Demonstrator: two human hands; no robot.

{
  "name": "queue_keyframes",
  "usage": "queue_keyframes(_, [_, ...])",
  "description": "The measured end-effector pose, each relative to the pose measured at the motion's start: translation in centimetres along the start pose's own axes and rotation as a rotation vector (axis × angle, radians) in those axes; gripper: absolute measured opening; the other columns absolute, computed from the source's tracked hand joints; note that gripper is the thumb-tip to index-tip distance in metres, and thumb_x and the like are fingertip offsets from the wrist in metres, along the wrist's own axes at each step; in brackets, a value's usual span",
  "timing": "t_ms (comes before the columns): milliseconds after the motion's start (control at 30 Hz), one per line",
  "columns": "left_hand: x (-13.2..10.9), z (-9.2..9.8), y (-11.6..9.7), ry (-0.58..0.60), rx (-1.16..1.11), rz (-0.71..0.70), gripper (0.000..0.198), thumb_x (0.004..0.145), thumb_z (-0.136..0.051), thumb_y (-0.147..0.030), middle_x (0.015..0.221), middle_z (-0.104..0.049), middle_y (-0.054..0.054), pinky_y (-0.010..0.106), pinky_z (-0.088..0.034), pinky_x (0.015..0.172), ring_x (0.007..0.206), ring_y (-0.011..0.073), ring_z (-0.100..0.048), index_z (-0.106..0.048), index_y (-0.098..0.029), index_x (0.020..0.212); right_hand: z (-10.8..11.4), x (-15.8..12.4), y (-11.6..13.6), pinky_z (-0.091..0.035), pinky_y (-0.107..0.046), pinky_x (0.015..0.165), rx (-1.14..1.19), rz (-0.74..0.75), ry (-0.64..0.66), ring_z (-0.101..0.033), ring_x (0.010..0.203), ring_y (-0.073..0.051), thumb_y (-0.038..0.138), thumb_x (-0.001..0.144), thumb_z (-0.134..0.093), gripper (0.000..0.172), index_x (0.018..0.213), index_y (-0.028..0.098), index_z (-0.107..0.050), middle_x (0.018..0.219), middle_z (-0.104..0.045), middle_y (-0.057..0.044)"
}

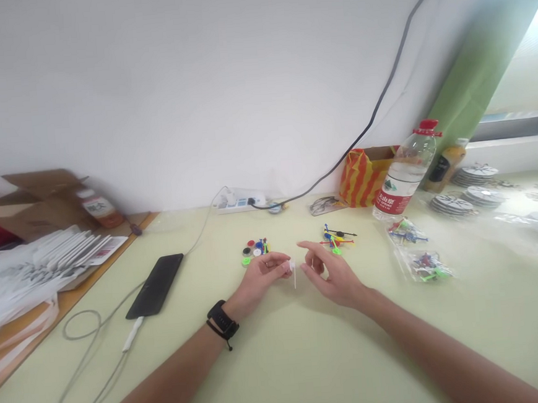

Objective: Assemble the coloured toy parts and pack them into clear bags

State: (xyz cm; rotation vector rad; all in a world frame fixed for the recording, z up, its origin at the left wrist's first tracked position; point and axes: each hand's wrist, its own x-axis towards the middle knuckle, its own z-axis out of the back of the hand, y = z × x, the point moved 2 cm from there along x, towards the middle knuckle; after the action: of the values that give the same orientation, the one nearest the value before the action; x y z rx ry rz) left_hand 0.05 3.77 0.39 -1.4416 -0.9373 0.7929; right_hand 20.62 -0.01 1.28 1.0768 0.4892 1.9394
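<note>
- At the far left, flat white packets (pixel 45 265) lie heaped in front of an open cardboard box (pixel 52 203), perhaps pushed there to leave the middle of the pale surface (pixel 281 362) free for handwork
- A black phone (pixel 155 286) rests flat to the right of them with a white plug in its near end, which likely explains why it lies within reach of the cable
- The left hand (pixel 256 280), a black watch (pixel 223 320) on its wrist, comes in from the lower left; its thumb and forefinger are pinched on a small white piece (pixel 292 266), whose thin stem points down, probably gripped at the top so that the stem stays exposed
- Just beyond that hand sit small round coloured pieces (pixel 257 252), seemingly grouped for easy picking
- The white piece sits between the two hands, over the middle of the surface
- The right hand (pixel 333 277) faces it, apart from it, forefinger out and thumb spread from it; nothing shows in the fingers
- Beyond the right hand, coloured arrow-shaped pieces (pixel 333 241) lie in a loose pile, apart from the round ones, apparently sorted by shape
- Further right, clear bags (pixel 425 267) contain similar coloured parts, perhaps to keep sets together
</note>
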Motion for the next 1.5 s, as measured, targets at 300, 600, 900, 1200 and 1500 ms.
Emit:
queue_keyframes(300, [-0.1, 0.0, 0.0, 0.015, -0.037, 0.035, 0.03, 0.083, -0.081, -0.037, 0.094, -0.074, 0.009, 0.035, -0.055, 0.087, 0.085, 0.0189, -0.069, -0.076, -0.016, 0.105, 0.2, -0.3, 0.1, -0.042, -0.027, 0.057, -0.095, 0.076, 0.036, -0.048, 0.06, -0.013, 0.028, 0.1, -0.049, 0.064, 0.159, 0.029, -0.024, 0.095, -0.061, -0.001])
queue_keyframes(600, [0.0, 0.0, -0.1, -0.019, -0.076, 0.041, 0.027, 0.082, -0.082, -0.034, 0.089, -0.073, 0.006, 0.031, -0.054, 0.085, 0.083, 0.0164, -0.067, -0.076, -0.016, 0.102, 0.7, 0.7, -0.9, -0.029, -0.028, 0.054, -0.005, -0.061, 0.103, -0.035, 0.053, -0.012, 0.042, 0.102, -0.045, 0.049, 0.059, 0.021, -0.036, 0.056, -0.035, 0.004])
queue_keyframes(900, [0.0, -0.2, 0.1, -0.01, -0.033, 0.015, 0.03, 0.082, -0.081, -0.036, 0.092, -0.073, 0.008, 0.034, -0.057, 0.087, 0.087, 0.0192, -0.069, -0.076, -0.016, 0.103, -0.3, 0.4, -0.3, -0.042, -0.027, 0.06, 0.085, -0.069, 0.138, -0.051, 0.063, -0.014, 0.043, 0.099, -0.053, 0.027, 0.083, 0.021, -0.057, 0.074, -0.061, -0.001])
queue_keyframes(1200, [-0.1, -0.5, 0.0, 0.022, -0.02, 0.019, 0.029, 0.083, -0.08, -0.037, 0.098, -0.074, 0.009, 0.033, -0.056, 0.086, 0.09, 0.0199, -0.07, -0.076, -0.017, 0.104, -0.5, 0.2, -0.5, -0.041, -0.026, 0.06, 0.007, -0.058, 0.178, -0.052, 0.063, -0.013, 0.039, 0.099, -0.054, 0.022, 0.089, 0.022, -0.062, 0.074, -0.064, 0.0])
queue_keyframes(1500, [-0.1, -0.5, 0.4, 0.056, 0.056, 0.015, 0.031, 0.079, -0.084, -0.038, 0.1, -0.075, 0.01, 0.034, -0.056, 0.086, 0.092, 0.0211, -0.071, -0.073, -0.016, 0.097, -0.8, 0.2, -0.2, -0.033, -0.025, 0.054, 0.088, -0.155, 0.212, -0.045, 0.057, -0.012, 0.044, 0.103, -0.044, 0.034, 0.083, 0.02, -0.056, 0.065, -0.055, 0.003])
